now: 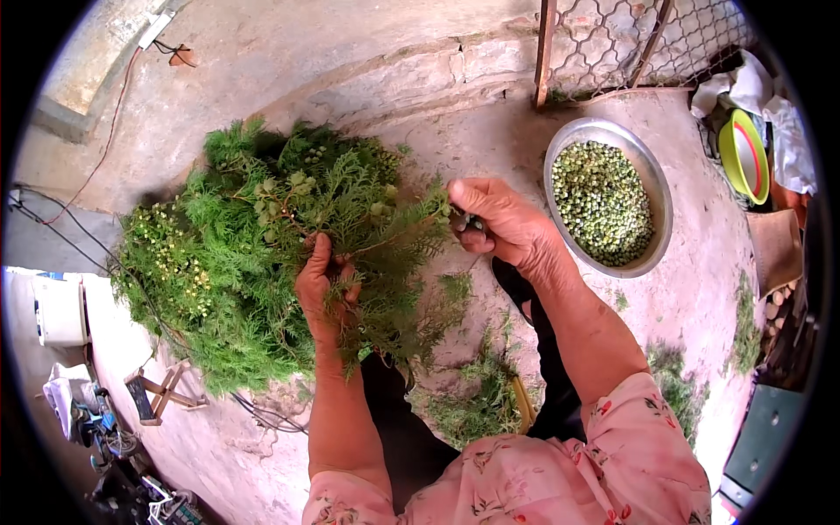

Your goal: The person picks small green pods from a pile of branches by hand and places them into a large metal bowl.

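A leafy conifer branch (pixel 367 243), probably arborvitae, bears small green cones and is gripped at its stem by my left hand (pixel 325 282). My right hand (pixel 489 213) is at the right tip of this branch, its thumb and forefinger on the foliage, with small cones held in the curled fingers. Left of my hands lies a large heap of green cut branches (pixel 230 289), some with yellowish cones. To the right of my right hand, a round metal basin (pixel 661 216) on the ground holds a mass of small green cones (pixel 600 203).
Loose sprigs (pixel 472 400) lie between my legs, near a yellow object (pixel 523 403). A small folding stool (pixel 164 394) stands at lower left, with black cables (pixel 141 289) across the heap. A metal lattice (pixel 610 46) and a green plastic basin (pixel 741 154) are at upper right.
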{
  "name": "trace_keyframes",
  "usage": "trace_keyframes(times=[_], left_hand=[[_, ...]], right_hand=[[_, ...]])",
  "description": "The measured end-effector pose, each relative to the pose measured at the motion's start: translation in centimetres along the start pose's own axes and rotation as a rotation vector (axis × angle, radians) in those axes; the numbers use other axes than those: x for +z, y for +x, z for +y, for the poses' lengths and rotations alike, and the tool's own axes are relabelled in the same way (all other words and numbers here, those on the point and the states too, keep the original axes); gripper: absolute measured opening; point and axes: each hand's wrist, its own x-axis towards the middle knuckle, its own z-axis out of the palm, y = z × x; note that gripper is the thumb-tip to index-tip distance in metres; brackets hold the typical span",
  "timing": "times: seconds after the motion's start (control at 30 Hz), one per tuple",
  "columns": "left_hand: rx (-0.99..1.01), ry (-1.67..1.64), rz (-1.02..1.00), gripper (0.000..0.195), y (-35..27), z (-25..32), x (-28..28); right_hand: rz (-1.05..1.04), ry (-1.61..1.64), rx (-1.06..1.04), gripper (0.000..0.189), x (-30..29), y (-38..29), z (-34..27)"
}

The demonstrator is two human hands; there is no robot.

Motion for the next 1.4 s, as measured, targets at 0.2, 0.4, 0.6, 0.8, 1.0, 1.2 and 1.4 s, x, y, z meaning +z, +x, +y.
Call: trace_keyframes(times=[0.2, 0.4, 0.6, 0.8, 1.0, 1.2, 1.4], left_hand=[[0.029, -0.076, 0.067, 0.028, -0.2, 0.1, 0.5], [0.047, -0.064, 0.028, 0.030, -1.3, -0.2, 1.9], [0.077, -0.110, 0.097, 0.025, -1.9, -0.6, 2.8], [0.051, -0.158, 0.033, 0.026, -1.5, -0.1, 1.6], [0.021, -0.151, 0.014, 0.021, -1.8, 0.0, 2.1], [0.007, -0.108, 0.046, 0.017, -1.8, 0.0, 2.3], [0.051, -0.010, 0.050, 0.018, -1.7, -0.4, 2.5]], right_hand=[[0.096, -0.049, -0.156, 0.019, 1.0, 0.0, 0.4], [0.437, -0.267, -0.535, 0.016, 1.4, 1.0, 1.9], [0.871, -0.742, -0.816, 0.016, 0.5, 2.1, 1.7], [0.507, 0.039, -0.435, 0.015, 0.2, 0.8, -0.1], [0.209, 0.253, -0.196, 0.022, 0.3, 0.9, 0.6], [0.085, 0.200, -0.086, 0.026, 1.1, 1.1, 1.2], [-0.013, 0.233, -0.032, 0.025, 0.8, 0.8, 1.3]])
